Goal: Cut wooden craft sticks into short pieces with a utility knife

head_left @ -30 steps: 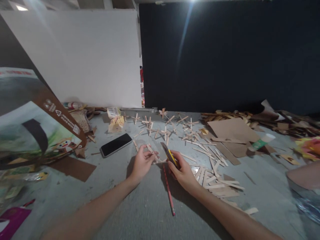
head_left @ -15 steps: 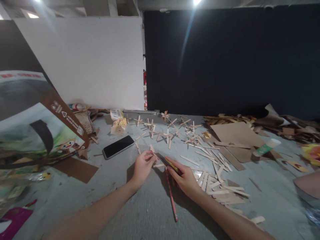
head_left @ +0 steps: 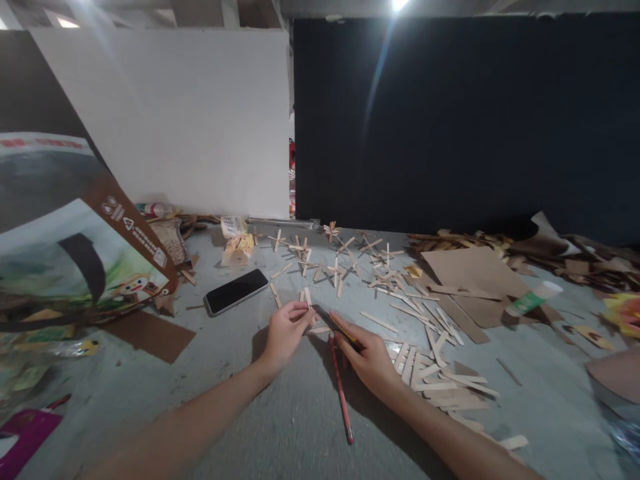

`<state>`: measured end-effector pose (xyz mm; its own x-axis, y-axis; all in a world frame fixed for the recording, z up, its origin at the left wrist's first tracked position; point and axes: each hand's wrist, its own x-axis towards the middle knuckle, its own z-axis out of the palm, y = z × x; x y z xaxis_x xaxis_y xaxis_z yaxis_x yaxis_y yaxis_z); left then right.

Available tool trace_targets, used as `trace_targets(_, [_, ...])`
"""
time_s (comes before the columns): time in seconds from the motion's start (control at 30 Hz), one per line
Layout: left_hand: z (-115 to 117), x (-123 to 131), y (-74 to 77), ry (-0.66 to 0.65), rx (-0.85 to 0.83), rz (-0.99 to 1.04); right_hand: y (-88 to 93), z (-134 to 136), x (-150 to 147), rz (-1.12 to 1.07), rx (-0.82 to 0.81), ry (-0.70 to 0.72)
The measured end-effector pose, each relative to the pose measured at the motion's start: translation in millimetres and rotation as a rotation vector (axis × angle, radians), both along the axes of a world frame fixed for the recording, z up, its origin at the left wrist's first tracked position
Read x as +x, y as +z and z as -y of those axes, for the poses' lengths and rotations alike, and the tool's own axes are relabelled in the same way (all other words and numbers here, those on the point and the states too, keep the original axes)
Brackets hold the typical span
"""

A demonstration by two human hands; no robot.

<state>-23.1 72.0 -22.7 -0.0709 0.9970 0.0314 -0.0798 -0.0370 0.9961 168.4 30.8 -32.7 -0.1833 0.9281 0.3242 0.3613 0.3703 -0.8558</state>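
In the head view, my left hand (head_left: 286,337) is closed in a pinch around a wooden craft stick (head_left: 307,296), whose end pokes up past the fingers. My right hand (head_left: 369,355) grips a black and yellow utility knife (head_left: 344,328), its tip angled toward the left fingertips and close to the stick. Fingers partly hide the exact contact between blade and wood. Another stick lies crosswise just below the pinch. Beside the right hand, a red pencil (head_left: 343,403) rests on the grey table (head_left: 280,427).
Crossed stick pieces (head_left: 336,267) stand behind my hands. Loose craft sticks (head_left: 440,387) pile up at right, near cardboard sheets (head_left: 470,273) and a glue stick (head_left: 535,299). To the left are a phone (head_left: 237,292) and a large printed bag (head_left: 75,247). Part of another person (head_left: 617,373) shows at far right.
Both hands stay nearly in place. The stick end above my left fingers has shifted slightly, and the camera view has moved a little.
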Motion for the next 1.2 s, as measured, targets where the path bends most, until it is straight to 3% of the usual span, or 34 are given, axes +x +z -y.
trace_targets(0.57, [0.5, 0.2, 0.0, -0.003, 0.021, -0.013, 0.9, 2.6, -1.1, 0.048, 0.036, -0.014])
trace_targets(0.97, [2.6, -3.3, -0.9, -0.060, 0.134, -0.142, 3.4, 3.8, -1.4, 0.083, 0.085, 0.024])
trace_targets(1.2, [2.5, -4.1, -0.1, -0.086, 0.117, -0.139, 6.3, 5.2, -1.5, -0.022, -0.064, 0.036])
